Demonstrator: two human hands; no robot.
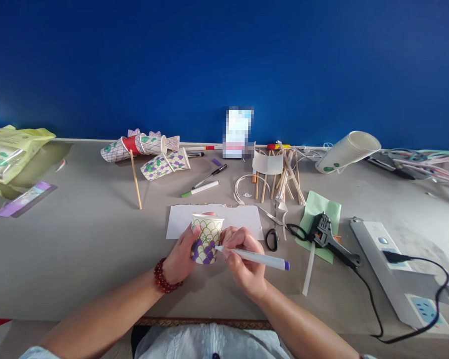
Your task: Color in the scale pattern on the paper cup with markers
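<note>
My left hand (182, 254) is wrapped round a paper cup (207, 239), holding it upright with its rim tipped slightly away. Green scale outlines cover the cup, and purple fills several scales near its base. In my right hand (247, 257) is a white marker (262, 258) with a purple end, gripped between thumb and fingers. The marker's tip meets the right side of the cup among the purple scales. Behind the cup lies a flat white card (179, 222). A purple cap (216, 162) rests farther back on the table.
Finished-looking cup fish (145, 147) and a scaled cup (166, 164) lie back left. To the right are scissors (272, 239), a glue gun (324, 234) on green paper, a power strip (385, 269), wooden sticks (284, 174) and stacked cups (347, 152). A phone (238, 132) stands behind.
</note>
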